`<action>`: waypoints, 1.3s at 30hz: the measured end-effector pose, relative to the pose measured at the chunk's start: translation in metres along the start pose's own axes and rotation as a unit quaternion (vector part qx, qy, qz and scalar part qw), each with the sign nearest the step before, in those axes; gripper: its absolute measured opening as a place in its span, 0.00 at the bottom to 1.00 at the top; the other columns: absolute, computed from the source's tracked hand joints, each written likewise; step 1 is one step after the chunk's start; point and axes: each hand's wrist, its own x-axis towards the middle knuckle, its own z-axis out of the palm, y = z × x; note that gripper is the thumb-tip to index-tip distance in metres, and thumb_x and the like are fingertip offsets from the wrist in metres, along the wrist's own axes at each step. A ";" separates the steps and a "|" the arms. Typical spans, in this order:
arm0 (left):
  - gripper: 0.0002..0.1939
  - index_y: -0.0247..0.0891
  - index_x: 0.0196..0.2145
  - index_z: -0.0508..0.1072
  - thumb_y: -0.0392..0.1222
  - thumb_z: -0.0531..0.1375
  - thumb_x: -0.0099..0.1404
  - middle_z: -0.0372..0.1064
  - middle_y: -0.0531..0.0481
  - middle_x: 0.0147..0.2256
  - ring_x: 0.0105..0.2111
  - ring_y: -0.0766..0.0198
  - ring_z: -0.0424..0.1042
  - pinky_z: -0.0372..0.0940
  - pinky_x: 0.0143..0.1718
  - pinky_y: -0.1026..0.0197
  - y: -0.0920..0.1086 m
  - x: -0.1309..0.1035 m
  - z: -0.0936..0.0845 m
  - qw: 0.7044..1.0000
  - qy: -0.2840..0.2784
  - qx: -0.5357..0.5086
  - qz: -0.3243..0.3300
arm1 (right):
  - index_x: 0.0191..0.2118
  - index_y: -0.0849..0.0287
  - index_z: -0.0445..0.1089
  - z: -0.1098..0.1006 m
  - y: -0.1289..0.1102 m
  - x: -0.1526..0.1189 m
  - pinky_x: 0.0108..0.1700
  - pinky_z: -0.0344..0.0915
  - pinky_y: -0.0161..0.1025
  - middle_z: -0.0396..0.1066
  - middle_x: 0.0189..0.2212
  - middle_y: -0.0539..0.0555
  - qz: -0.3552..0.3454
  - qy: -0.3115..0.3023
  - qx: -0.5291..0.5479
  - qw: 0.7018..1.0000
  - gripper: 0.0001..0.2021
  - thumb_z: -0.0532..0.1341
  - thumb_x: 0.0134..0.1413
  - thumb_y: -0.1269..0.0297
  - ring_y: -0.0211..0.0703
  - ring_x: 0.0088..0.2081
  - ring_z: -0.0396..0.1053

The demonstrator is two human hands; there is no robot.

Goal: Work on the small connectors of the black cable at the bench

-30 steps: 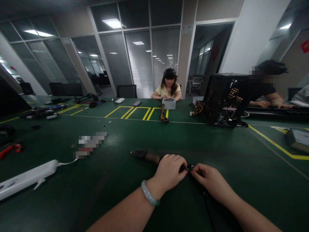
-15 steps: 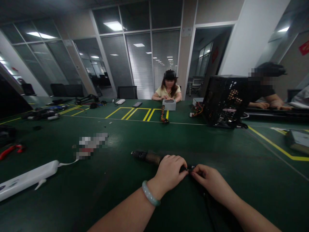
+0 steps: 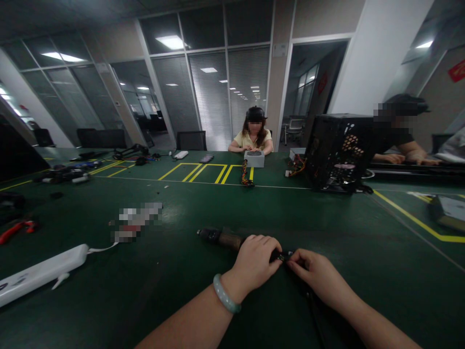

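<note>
A dark electric screwdriver (image 3: pixel 229 240) lies on the green table, its narrow metal tip pointing left. My left hand (image 3: pixel 257 259), with a pale green bangle at the wrist, is closed over its rear part and hides much of it. Just right of that, my right hand (image 3: pixel 314 271) pinches the small dark plug of a power cord (image 3: pixel 315 317) at the tool's rear end. The fingertips of both hands nearly meet there. Whether the plug sits in the tool cannot be made out. From my right hand the black cord runs down toward the table's near edge.
A white power strip (image 3: pixel 47 276) lies at left, near red-handled pliers (image 3: pixel 18 231). Across the table a person sits behind a grey power supply (image 3: pixel 254 159) with loose wires. A black computer case (image 3: pixel 339 152) stands at right, with another person beyond it.
My hands and the screwdriver stay almost in place; only slight finger motion shows at the plug. The view has shifted very slightly.
</note>
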 end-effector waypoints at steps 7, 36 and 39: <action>0.04 0.42 0.38 0.70 0.38 0.61 0.64 0.70 0.55 0.40 0.42 0.61 0.68 0.57 0.44 0.57 0.000 0.000 -0.002 1.000 -0.006 -0.004 0.013 | 0.33 0.55 0.72 0.000 0.002 0.001 0.32 0.61 0.34 0.75 0.30 0.49 0.004 -0.004 0.005 1.000 0.09 0.57 0.59 0.59 0.42 0.32 0.72; 0.07 0.41 0.40 0.68 0.38 0.61 0.63 0.70 0.53 0.39 0.41 0.60 0.68 0.59 0.44 0.56 0.002 0.000 -0.001 1.000 0.000 0.008 0.004 | 0.32 0.55 0.72 0.000 -0.001 -0.001 0.33 0.61 0.34 0.75 0.30 0.49 0.005 0.000 0.013 1.000 0.08 0.57 0.57 0.59 0.42 0.32 0.71; 0.06 0.42 0.39 0.69 0.38 0.61 0.63 0.70 0.55 0.39 0.41 0.61 0.68 0.58 0.44 0.57 0.002 -0.001 -0.003 1.000 -0.001 0.001 0.011 | 0.32 0.55 0.72 0.000 0.000 0.000 0.32 0.61 0.34 0.75 0.30 0.49 0.005 -0.003 0.006 1.000 0.08 0.57 0.58 0.59 0.42 0.32 0.71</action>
